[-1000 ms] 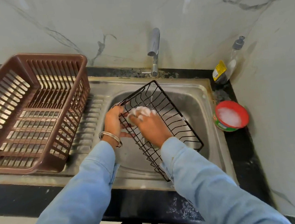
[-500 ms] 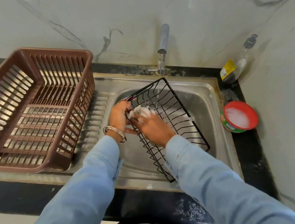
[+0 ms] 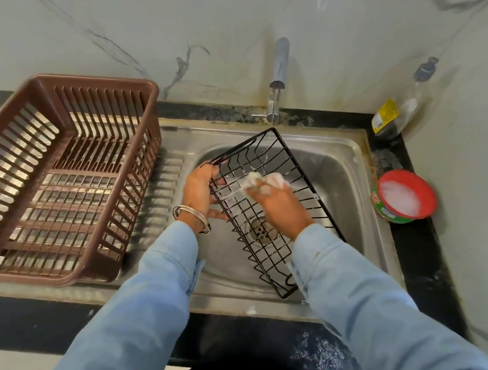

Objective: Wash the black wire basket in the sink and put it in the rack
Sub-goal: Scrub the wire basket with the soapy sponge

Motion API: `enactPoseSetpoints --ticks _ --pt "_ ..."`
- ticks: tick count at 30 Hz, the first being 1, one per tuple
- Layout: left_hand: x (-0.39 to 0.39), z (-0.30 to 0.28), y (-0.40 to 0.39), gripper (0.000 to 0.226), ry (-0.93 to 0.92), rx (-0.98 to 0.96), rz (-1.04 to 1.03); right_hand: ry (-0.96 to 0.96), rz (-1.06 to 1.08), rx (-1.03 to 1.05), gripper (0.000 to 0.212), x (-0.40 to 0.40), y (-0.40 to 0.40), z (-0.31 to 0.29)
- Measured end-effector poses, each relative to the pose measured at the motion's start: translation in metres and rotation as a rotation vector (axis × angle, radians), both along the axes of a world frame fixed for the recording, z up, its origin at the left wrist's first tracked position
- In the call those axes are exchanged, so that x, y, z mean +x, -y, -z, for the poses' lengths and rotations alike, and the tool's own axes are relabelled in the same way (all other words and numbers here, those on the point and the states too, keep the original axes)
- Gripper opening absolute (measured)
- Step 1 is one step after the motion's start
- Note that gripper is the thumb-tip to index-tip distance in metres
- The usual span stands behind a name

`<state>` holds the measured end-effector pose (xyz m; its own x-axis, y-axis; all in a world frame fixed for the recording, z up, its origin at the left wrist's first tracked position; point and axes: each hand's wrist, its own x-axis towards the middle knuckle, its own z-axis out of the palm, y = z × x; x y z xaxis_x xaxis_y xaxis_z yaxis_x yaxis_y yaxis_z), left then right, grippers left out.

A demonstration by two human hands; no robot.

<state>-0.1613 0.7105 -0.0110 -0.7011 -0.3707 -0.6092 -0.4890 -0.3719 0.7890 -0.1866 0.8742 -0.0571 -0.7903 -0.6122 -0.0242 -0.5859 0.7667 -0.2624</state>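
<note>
Basket: black wire basket (image 3: 271, 209) tilted in the sink (image 3: 349, 158), far end raised toward the tap (image 3: 279, 75), near end low against the sink's front wall.
Long axis: runs from far-left, near the tap, to near-right, under the right sleeve; roughly diagonal across the basin.
Left hand: left hand (image 3: 199, 193) curled round the basket's left rim near the far corner, steadying it.
Right hand: right hand (image 3: 277, 205) inside the basket on the wire floor, fingers closed on a sudsy scrubber (image 3: 261, 181); what kind of pad it is cannot be told through the foam.
Water: a thin stream seems to fall from the tap onto the far end, though it is faint.
Rack: brown rack (image 3: 59, 177) on the drainboard, left of the sink, just beside the left hand.
Step (judged): still scrubbing; rinse and transfer not yet done.
Next move (judged): the rack lies to the left, so the left hand, already gripping the rim and nearer, would likely carry the basket leftward over the sink edge.
</note>
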Motion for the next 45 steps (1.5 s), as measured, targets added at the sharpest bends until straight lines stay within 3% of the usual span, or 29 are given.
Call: enactPoseSetpoints --ticks 3,5,7,9,12,15,17,20,23,25,28,32,33,35,37,40,43,45 --pt "-0.004 -0.003 -0.002 0.007 0.019 0.017 -0.009 0.079 0.229 -0.05 0.051 0.003 0.003 0.004" --pt "-0.006 -0.005 -0.003 0.007 0.022 0.025 -0.02 0.105 0.135 -0.063 0.054 0.017 0.016 0.003" --pt "-0.007 -0.005 -0.002 0.006 0.016 0.029 -0.017 0.079 -0.092 -0.06 0.06 0.028 0.019 0.002" --pt "-0.006 -0.005 0.0 0.017 0.015 0.041 -0.002 0.104 -0.183 -0.038 0.063 0.023 0.008 0.005" --pt "-0.005 -0.003 0.003 0.023 0.016 0.078 0.0 0.165 0.017 -0.022 0.057 0.01 -0.013 0.004" --pt "-0.007 -0.002 0.003 0.025 0.016 0.082 -0.008 0.071 0.179 0.02 0.054 0.015 -0.003 0.003" --pt "-0.008 -0.001 0.003 0.02 -0.001 0.07 -0.005 0.147 0.046 -0.014 0.039 0.027 0.008 0.004" --pt "-0.006 0.004 0.005 0.017 -0.017 0.049 -0.008 0.149 -0.19 0.002 0.044 0.029 0.001 0.004" --pt "-0.003 0.008 0.008 0.032 -0.031 0.055 -0.008 0.228 0.078 0.012 0.046 0.008 -0.02 0.01" --pt "-0.003 0.008 0.007 0.037 -0.038 0.054 -0.01 0.162 0.208 -0.033 0.044 0.004 -0.023 0.015" --pt "-0.006 0.008 0.006 0.038 -0.03 0.051 -0.028 0.207 0.023 -0.053 0.038 0.02 -0.003 0.017" --pt "-0.005 0.009 0.01 0.04 -0.023 0.059 -0.037 0.118 -0.191 -0.029 0.03 0.019 -0.014 0.009" --pt "-0.003 0.01 0.011 0.039 -0.031 0.068 -0.042 0.151 -0.17 -0.004 0.033 0.012 -0.022 0.011" --pt "-0.002 0.011 0.01 0.038 -0.046 0.078 -0.061 0.204 0.094 -0.022 0.053 0.003 -0.031 0.012" --pt "-0.004 0.009 0.01 0.038 -0.044 0.085 -0.087 0.163 0.205 -0.011 0.049 0.008 -0.024 0.015" --pt "-0.007 0.006 0.012 0.028 -0.017 0.094 -0.118 0.193 -0.004 -0.019 0.036 0.028 -0.006 0.012" --pt "-0.006 0.005 0.013 0.012 0.0 0.09 -0.135 0.235 -0.291 0.075 0.041 0.021 -0.016 0.007" --pt "-0.005 0.006 0.014 0.011 -0.001 0.087 -0.143 0.237 -0.193 0.101 0.034 0.01 -0.027 0.002"
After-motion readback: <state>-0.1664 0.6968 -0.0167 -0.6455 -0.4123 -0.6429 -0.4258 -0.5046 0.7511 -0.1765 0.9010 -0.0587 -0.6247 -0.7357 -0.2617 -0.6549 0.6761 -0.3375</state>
